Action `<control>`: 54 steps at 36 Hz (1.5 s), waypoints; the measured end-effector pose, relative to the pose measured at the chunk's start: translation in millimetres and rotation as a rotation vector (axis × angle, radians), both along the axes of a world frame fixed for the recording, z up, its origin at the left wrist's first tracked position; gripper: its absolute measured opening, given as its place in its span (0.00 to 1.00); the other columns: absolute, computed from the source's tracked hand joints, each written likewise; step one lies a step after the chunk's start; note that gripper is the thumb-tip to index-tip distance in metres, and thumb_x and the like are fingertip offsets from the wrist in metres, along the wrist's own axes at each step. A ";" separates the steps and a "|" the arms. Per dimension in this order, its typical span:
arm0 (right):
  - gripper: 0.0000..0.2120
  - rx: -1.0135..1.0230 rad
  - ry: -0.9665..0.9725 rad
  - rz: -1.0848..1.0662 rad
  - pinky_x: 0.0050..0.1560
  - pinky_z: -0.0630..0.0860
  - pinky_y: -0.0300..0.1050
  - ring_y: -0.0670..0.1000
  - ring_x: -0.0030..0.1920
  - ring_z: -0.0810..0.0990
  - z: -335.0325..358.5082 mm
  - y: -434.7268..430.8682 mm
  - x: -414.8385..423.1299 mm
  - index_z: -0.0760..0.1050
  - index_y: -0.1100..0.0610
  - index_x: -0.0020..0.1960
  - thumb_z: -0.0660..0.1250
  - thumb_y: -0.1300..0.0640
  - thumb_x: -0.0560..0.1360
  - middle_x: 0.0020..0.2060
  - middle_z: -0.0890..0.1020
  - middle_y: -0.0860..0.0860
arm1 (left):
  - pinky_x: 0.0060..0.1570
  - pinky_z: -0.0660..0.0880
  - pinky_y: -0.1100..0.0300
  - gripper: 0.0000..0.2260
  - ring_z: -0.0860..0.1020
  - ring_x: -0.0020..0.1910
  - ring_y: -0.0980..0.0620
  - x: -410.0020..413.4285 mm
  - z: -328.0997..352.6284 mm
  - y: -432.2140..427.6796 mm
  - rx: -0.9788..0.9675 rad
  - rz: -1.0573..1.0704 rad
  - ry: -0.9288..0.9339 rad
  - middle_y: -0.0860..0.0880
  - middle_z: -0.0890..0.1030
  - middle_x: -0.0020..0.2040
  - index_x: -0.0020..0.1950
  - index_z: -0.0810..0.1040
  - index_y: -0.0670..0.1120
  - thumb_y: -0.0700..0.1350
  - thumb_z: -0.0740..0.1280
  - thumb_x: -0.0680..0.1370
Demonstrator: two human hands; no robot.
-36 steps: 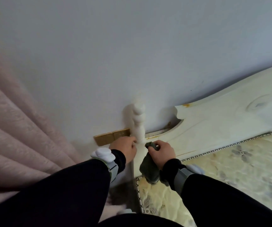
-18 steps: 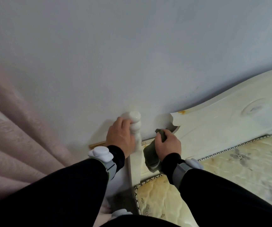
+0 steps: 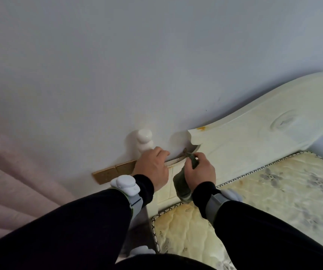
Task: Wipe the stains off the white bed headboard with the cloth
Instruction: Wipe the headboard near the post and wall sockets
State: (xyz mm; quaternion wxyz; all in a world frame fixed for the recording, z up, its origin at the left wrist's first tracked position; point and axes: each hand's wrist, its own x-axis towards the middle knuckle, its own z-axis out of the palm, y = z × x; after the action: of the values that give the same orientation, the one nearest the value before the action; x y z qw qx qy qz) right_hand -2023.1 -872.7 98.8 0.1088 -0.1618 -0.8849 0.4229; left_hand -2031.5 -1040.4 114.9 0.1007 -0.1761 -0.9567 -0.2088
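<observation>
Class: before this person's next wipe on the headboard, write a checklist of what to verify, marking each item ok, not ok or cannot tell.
1. The right hand grips the cloth: ok.
2. The cloth's tip is at the headboard's curved edge: ok.
3. The left hand rests by the bedpost, clear of the cloth: ok.
4. The orange stain on the top corner is gone: not ok.
5. The cloth is damp enough: cannot tell.
</observation>
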 end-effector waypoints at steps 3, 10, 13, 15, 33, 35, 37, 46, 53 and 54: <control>0.11 -0.022 -0.065 0.048 0.46 0.71 0.43 0.58 0.50 0.80 -13.3 -10.5 6.4 0.75 0.51 0.58 0.64 0.49 0.78 0.48 0.83 0.53 | 0.58 0.74 0.53 0.17 0.75 0.57 0.48 10.1 -9.3 -10.4 -0.006 0.104 -0.101 0.52 0.77 0.59 0.67 0.76 0.49 0.43 0.62 0.79; 0.12 -0.020 -0.223 0.173 0.47 0.73 0.48 0.61 0.51 0.79 -45.2 -32.5 10.0 0.72 0.54 0.59 0.60 0.49 0.80 0.49 0.82 0.56 | 0.62 0.72 0.51 0.18 0.74 0.61 0.48 24.4 -26.0 -30.0 -0.188 0.164 -0.231 0.51 0.76 0.64 0.70 0.73 0.50 0.45 0.60 0.80; 0.13 -0.023 -0.263 0.197 0.50 0.75 0.49 0.60 0.50 0.79 -52.9 -39.6 11.2 0.72 0.55 0.60 0.58 0.49 0.81 0.50 0.82 0.56 | 0.60 0.72 0.50 0.18 0.74 0.60 0.47 30.8 -36.2 -41.3 -0.306 0.172 -0.297 0.51 0.75 0.64 0.70 0.72 0.51 0.45 0.60 0.79; 0.14 -0.028 -0.281 0.208 0.50 0.75 0.49 0.60 0.51 0.79 -55.0 -42.0 10.2 0.73 0.54 0.61 0.58 0.49 0.81 0.51 0.82 0.56 | 0.61 0.71 0.49 0.18 0.73 0.61 0.46 32.2 -41.1 -45.3 -0.360 0.183 -0.327 0.51 0.74 0.64 0.70 0.70 0.51 0.45 0.60 0.79; 0.18 -0.017 -0.197 0.337 0.60 0.73 0.46 0.59 0.60 0.78 -36.4 -79.1 -23.3 0.75 0.50 0.68 0.59 0.50 0.80 0.59 0.82 0.54 | 0.63 0.70 0.49 0.23 0.70 0.66 0.44 18.5 -37.2 -48.0 -0.342 0.204 -0.446 0.49 0.70 0.70 0.73 0.67 0.49 0.45 0.63 0.77; 0.15 0.025 -0.280 0.368 0.56 0.75 0.47 0.61 0.57 0.79 -42.6 -78.6 -25.6 0.79 0.50 0.62 0.59 0.50 0.80 0.55 0.83 0.56 | 0.63 0.70 0.49 0.24 0.70 0.67 0.44 18.8 -37.2 -48.8 -0.349 0.201 -0.450 0.49 0.69 0.71 0.74 0.66 0.49 0.45 0.63 0.77; 0.13 0.014 -0.297 0.377 0.51 0.75 0.47 0.61 0.54 0.79 -45.1 -76.8 -24.4 0.81 0.53 0.54 0.59 0.51 0.79 0.50 0.84 0.56 | 0.63 0.70 0.49 0.25 0.70 0.67 0.43 18.9 -36.5 -49.8 -0.356 0.205 -0.440 0.49 0.69 0.72 0.74 0.65 0.48 0.45 0.62 0.77; 0.11 -0.064 -0.057 0.343 0.43 0.69 0.46 0.61 0.48 0.77 -19.8 -99.2 -27.5 0.77 0.54 0.58 0.59 0.54 0.80 0.45 0.79 0.59 | 0.60 0.72 0.49 0.25 0.73 0.64 0.44 12.9 -29.6 -51.5 -0.325 0.265 -0.404 0.49 0.71 0.67 0.70 0.69 0.49 0.52 0.66 0.73; 0.11 -0.052 -0.071 0.352 0.44 0.67 0.46 0.61 0.48 0.77 -17.6 -90.6 -27.1 0.78 0.55 0.56 0.60 0.53 0.80 0.45 0.78 0.58 | 0.60 0.70 0.50 0.27 0.71 0.67 0.44 16.6 -33.9 -50.9 -0.333 0.261 -0.367 0.48 0.70 0.69 0.74 0.65 0.48 0.47 0.65 0.75; 0.09 -0.082 -0.030 0.342 0.42 0.66 0.46 0.59 0.44 0.76 -15.7 -95.9 -25.8 0.77 0.55 0.51 0.60 0.53 0.80 0.41 0.76 0.56 | 0.61 0.69 0.50 0.29 0.70 0.68 0.44 17.5 -34.5 -51.9 -0.332 0.260 -0.378 0.49 0.69 0.70 0.76 0.63 0.49 0.48 0.65 0.75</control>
State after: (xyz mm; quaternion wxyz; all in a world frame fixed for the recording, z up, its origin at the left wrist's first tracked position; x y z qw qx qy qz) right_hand -2048.9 -968.6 83.1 0.0155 -0.0196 -0.8831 0.4685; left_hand -2014.1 -1092.3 80.3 -0.0839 -0.0241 -0.9941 -0.0640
